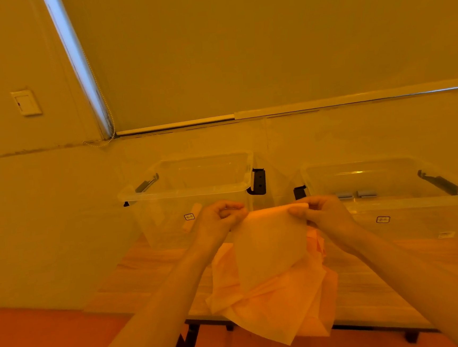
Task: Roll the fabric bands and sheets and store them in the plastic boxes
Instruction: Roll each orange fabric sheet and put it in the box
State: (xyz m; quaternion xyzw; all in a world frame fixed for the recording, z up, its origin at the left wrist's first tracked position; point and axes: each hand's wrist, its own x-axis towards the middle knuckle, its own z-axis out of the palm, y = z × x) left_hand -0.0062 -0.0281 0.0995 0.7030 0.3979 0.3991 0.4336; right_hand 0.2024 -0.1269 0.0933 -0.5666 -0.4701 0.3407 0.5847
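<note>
Both forearms reach forward: left hand (220, 215) and right hand (315, 211) pinch the top corners of a fabric sheet (270, 244), held hanging over the pile (275, 302) on the table (370, 285), probably to straighten it before rolling; two plastic boxes (190, 187) wait behind.

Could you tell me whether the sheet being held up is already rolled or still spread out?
Spread out: the sheet hangs flat, its top edge pinched by the left hand and right hand.

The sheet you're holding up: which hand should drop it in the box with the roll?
Left, probably. The left hand pinches the sheet right before the left box holding a roll.
</note>
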